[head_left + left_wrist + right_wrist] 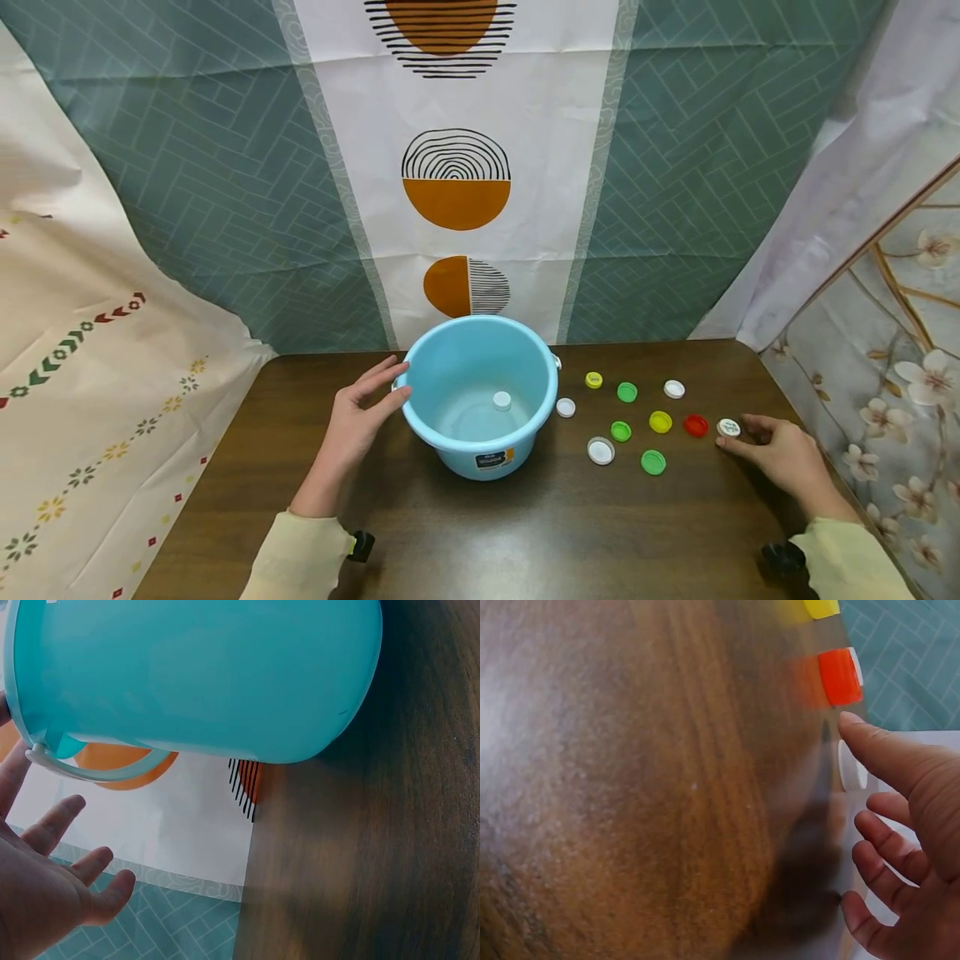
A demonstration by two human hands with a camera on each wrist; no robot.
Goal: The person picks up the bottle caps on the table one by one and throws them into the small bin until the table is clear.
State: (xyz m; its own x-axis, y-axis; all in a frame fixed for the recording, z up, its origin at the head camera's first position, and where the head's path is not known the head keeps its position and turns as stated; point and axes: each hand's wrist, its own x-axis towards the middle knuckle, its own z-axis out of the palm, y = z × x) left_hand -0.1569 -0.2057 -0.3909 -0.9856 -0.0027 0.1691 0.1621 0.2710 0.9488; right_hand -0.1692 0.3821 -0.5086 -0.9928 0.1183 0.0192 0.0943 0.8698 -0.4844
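Note:
A light blue bucket [490,450] stands upright, with a white cap [502,401] lying inside on its floor. My left hand [358,414] touches the bucket's left rim with its fingertips, the other fingers spread loosely beside the pale handle [112,775] in the left wrist view. At the far right my right hand [783,457] is at a white cap [728,427] with dark marks, thumb and forefinger on either side of it. That cap lies on the table, and I see no firm pinch. Just left of it is a red cap [696,426].
Between bucket and right hand lie several loose caps, among them a green one [653,462], a yellow one [661,422] and a large white one [601,451]. A small white cap [566,407] sits close by the bucket. Patterned cloth [525,208] hangs behind the brown table [540,542].

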